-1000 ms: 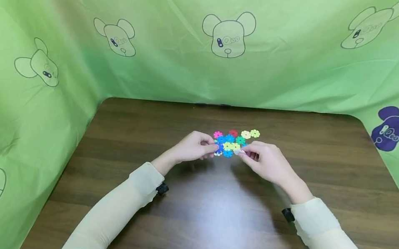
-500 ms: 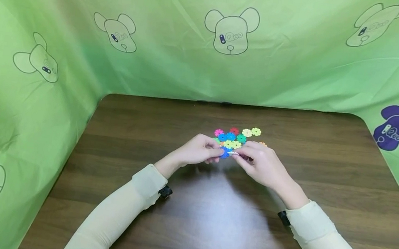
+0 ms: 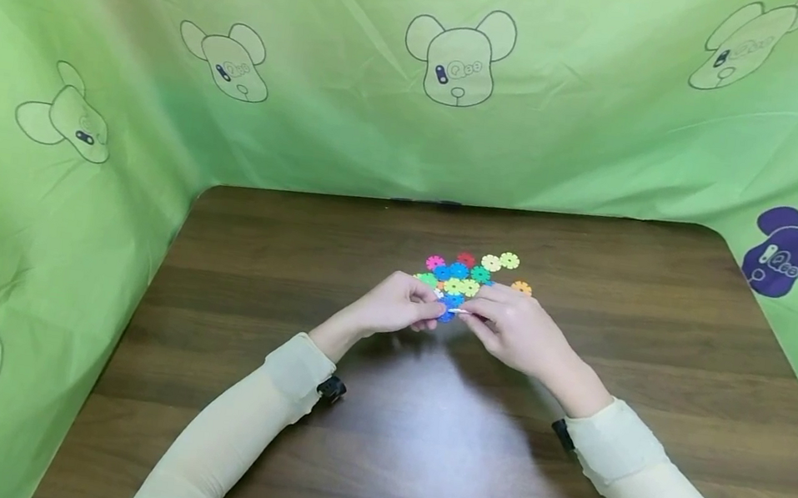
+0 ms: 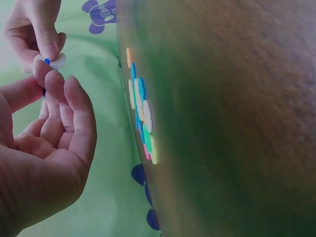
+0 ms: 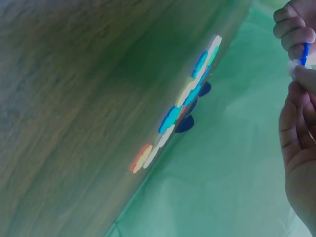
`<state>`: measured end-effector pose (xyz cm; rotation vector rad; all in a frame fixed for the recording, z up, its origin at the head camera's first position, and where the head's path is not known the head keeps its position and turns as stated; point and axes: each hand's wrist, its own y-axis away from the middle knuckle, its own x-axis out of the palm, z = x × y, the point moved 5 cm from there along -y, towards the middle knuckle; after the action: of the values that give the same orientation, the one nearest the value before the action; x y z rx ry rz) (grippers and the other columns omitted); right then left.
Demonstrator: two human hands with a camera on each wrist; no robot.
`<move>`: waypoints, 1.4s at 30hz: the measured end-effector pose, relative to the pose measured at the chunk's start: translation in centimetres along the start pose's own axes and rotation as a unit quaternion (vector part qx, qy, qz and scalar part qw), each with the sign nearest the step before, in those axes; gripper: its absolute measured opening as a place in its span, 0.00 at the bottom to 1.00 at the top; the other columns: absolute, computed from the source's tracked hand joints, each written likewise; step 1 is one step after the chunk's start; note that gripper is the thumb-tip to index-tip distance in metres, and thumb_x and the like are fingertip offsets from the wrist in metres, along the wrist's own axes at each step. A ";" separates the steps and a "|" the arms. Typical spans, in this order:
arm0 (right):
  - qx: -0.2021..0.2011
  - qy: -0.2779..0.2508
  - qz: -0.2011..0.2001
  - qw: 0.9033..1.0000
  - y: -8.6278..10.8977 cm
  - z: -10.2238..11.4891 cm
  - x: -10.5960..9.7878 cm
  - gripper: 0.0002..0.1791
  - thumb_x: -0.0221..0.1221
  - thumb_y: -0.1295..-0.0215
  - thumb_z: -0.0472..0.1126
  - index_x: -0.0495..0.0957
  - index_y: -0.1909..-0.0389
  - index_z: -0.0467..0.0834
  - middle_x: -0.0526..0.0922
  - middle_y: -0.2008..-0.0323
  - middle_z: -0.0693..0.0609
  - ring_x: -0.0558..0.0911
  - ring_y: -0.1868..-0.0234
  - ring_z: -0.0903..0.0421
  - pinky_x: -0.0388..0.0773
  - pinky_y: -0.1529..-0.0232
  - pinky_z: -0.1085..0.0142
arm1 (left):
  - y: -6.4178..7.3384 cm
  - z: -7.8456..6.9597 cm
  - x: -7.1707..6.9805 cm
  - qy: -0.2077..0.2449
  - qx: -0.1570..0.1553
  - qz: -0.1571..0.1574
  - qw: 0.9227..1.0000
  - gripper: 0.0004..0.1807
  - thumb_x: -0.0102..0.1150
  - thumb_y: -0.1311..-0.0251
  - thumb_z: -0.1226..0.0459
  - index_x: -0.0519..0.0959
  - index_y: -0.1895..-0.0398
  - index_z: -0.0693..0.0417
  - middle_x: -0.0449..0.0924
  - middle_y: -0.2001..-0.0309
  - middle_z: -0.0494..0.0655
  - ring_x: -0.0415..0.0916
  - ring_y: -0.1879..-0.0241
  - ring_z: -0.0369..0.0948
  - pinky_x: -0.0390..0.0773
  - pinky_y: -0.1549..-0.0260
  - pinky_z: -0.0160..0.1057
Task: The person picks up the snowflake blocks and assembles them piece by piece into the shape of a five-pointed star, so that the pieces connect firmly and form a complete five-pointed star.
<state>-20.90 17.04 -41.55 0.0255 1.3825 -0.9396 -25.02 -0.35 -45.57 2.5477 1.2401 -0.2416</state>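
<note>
In the head view my left hand (image 3: 391,305) pinches a blue snowflake disc (image 3: 445,317) between thumb and fingers. My right hand (image 3: 524,330) pinches a white snowflake disc (image 3: 457,310), seen nearly edge-on. The two discs meet at their rims, set crosswise, raised above the table. In the left wrist view the white disc (image 4: 59,61) shows beyond the left fingertips, with a sliver of blue against it. From the right wrist the blue disc (image 5: 305,52) appears edge-on, and fingers cover part of both discs.
Several loose snowflake discs lie just beyond the hands, among them a red disc (image 3: 466,260), a pink disc (image 3: 435,263), a green disc (image 3: 481,274) and an orange disc (image 3: 522,288). The brown wooden table (image 3: 309,241) ends at a green printed curtain (image 3: 309,128).
Both hands have come closer together and slightly toward the person, bringing the blue and white discs from apart to meeting. The white disc has turned edge-on. The loose discs stay put.
</note>
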 end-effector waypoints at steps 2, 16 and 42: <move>0.019 0.000 0.019 1.000 -0.1 -0.4 0.1 0.09 0.76 0.44 0.34 0.88 0.63 0.41 0.83 0.68 0.54 0.79 0.69 0.58 0.80 0.68 0.62 | 0.1 0.2 -0.1 0.005 0.000 -0.004 1.000 0.15 0.61 0.26 0.64 0.84 0.60 0.73 0.86 0.69 0.59 0.82 0.62 0.60 0.84 0.66 0.36; 0.272 0.039 0.147 0.950 1.6 -9.4 -0.6 0.14 0.68 0.33 0.43 0.86 0.51 0.40 0.82 0.65 0.51 0.80 0.66 0.54 0.79 0.63 0.52 | 0.9 1.5 -2.9 0.059 -0.019 -0.081 0.995 0.10 0.62 0.28 0.65 0.83 0.60 0.66 0.85 0.72 0.49 0.81 0.67 0.51 0.86 0.64 0.37; 0.288 -0.073 0.134 0.945 2.8 -8.2 1.1 0.05 0.67 0.29 0.46 0.86 0.61 0.49 0.82 0.71 0.59 0.78 0.71 0.58 0.76 0.63 0.60 | 0.9 1.8 -2.4 0.089 -0.027 -0.090 0.992 0.08 0.63 0.29 0.65 0.85 0.61 0.64 0.86 0.71 0.52 0.77 0.73 0.39 0.85 0.65 0.36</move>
<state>-26.07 22.57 -45.85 0.5629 0.9000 -1.0604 -25.85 -3.22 -46.43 2.4556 1.5237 -0.0177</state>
